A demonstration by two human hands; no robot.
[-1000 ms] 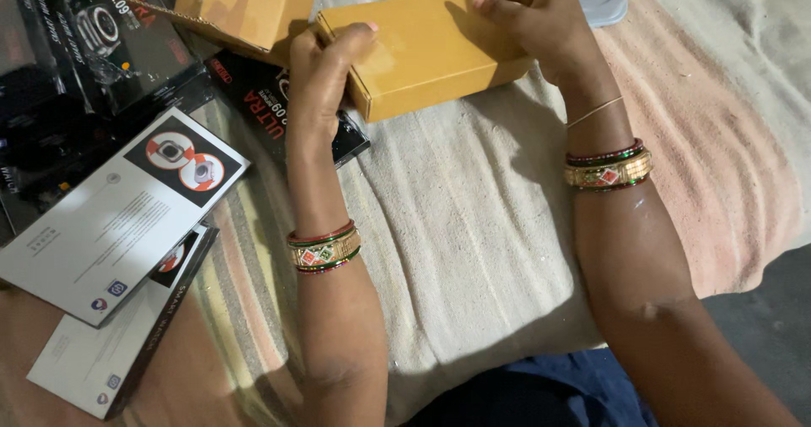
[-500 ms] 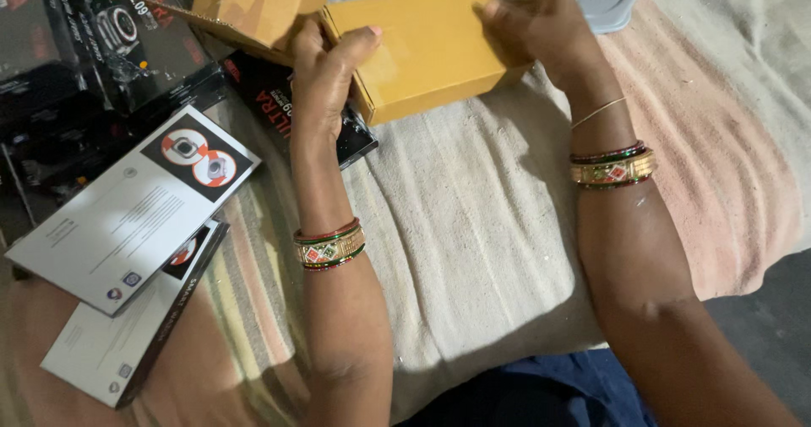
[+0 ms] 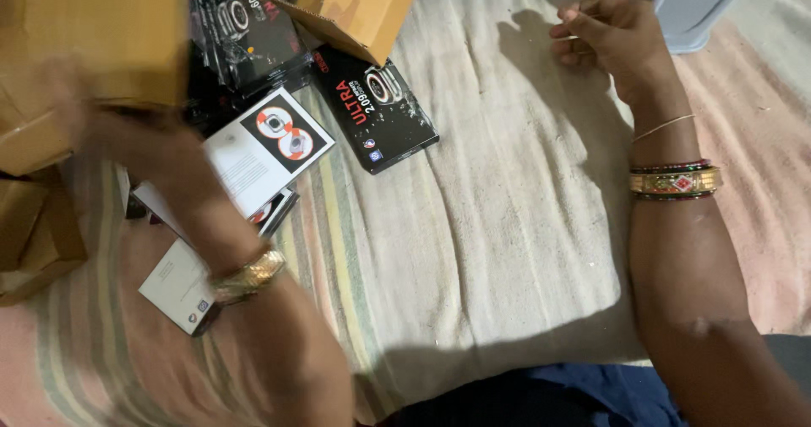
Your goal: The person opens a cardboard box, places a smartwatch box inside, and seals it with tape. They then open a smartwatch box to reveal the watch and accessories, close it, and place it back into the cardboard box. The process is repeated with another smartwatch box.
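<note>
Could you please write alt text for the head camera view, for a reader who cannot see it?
A person's blurred left hand carries a tan box over a pile of black boxes and white leaflets on a striped cloth. The right hand, loosely curled, hovers apart over the cloth, and another black box lies between them.

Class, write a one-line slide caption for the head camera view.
Blurred left hand carries a plain yellow-brown cardboard box over black product boxes; right hand hovers loosely curled above the striped cloth.
</note>
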